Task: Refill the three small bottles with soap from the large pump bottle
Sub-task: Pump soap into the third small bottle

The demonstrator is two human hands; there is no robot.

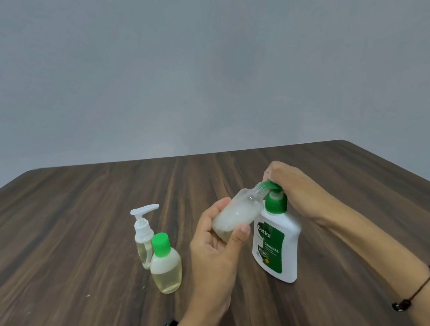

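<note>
The large white pump bottle (pixel 277 243) with a green label and green pump stands on the table at right of centre. My right hand (pixel 292 192) is curled over its pump head and presses on it. My left hand (pixel 216 245) grips a small clear bottle (pixel 237 211), uncapped and tilted, its open neck right under the pump's nozzle; whitish soap shows inside. To the left stand two more small bottles: one with a green cap (pixel 165 265) holding pale yellow liquid, and behind it one with a white pump top (pixel 144 236).
The dark wooden table (pixel 77 228) stretches to a grey wall at the back; its right edge runs diagonally at far right. A green watch is on my left wrist and a dark cord bracelet on my right.
</note>
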